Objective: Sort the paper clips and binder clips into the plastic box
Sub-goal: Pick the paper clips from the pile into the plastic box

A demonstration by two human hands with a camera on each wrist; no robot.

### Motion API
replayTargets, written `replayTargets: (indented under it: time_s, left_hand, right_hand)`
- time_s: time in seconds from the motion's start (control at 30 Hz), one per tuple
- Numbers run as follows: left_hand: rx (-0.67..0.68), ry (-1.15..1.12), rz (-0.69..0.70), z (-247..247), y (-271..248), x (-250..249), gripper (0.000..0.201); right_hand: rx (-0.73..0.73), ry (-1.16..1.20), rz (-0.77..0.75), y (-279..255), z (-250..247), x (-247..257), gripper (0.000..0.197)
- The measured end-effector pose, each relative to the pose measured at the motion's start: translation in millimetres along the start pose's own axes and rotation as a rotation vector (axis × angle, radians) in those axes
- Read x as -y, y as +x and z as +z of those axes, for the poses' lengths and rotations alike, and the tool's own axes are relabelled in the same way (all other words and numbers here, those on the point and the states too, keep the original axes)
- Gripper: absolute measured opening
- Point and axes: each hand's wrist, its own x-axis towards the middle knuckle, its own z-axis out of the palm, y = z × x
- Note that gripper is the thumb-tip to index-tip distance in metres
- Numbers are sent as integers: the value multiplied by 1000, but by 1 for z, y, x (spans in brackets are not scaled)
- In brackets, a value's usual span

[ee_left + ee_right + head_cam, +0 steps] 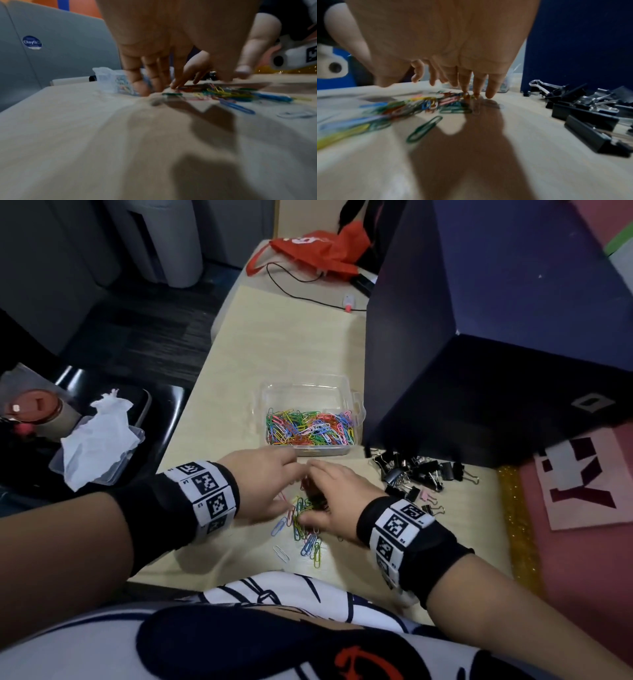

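Both hands' grip spread over loose paper clips (305,529) — plastic box (356,405) holds more.

Moderate indoor light from above; the head view darkens toward its upper left and bows straight lines at the edges. In both wrist views the table (85,135) carries broad soft shadows in the lower centre, and motion blur smears the paper clips (368,121) and the fingers (150,75). Binder clips (583,108) at right stay comparatively sharp.
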Motion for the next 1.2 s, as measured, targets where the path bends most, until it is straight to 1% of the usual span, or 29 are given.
replayTargets:
  time_s: [0.03,0.07,0.1,0.13,0.2,0.3,0.4,0.53,0.63,0.8,0.93,1.0,1.03,1.13,1.2]
  left_hand:
    - [109,21,-49,4,-3,1,76]
    - [177,56,-84,8,-5,1,90]
    - [206,94,-99,9,-6,0,97]
    - [216,125,-99,10,-6,-1,97]
    - [204,134,-106,13,-4,-3,87]
    - [195,77,-142,13,1,-7,62]
    - [208,30,-163,9,7,-10,41]
    - [225,21,-175,7,12,-12,22]
    - [224,47,-175,8,15,-13,21]
    - [252,28,-159,10,17,-12,20]
    - [273,43,-151,9,16,-13,20]
    - [245,27,-148,7,15,-14,20]
    - [209,3,-137,3,14,-14,19]
    - [41,-82,-123,-18,17,-11,16]
    - [-108,-121,-165,-37,23,-2,15]
  right_hand:
    - [40,-45,1,-4,4,1,94]
    - [50,-89,-3,-9,8,2,101]
    - [40,-115,-7,-13,10,3,100]
    - [18,-115,-12,-16,13,3,94]
    - [-33,-69,-8,-21,16,2,73]
    - [-88,3,25,-26,17,-1,43]
    - [-90,55,100,-27,15,-3,32]
    - [-86,86,190,-22,10,-5,22]
    - [-92,133,230,-19,6,-5,17]
    - [-110,169,279,-11,-3,-6,10]
    - [-170,256,310,-2,-16,-5,8]
    - [-237,295,303,3,-28,-2,10]
    - [-296,318,295,6,-35,-1,10]
    - [-505,381,267,13,-56,4,6]
    - [-572,405,244,15,-67,6,9]
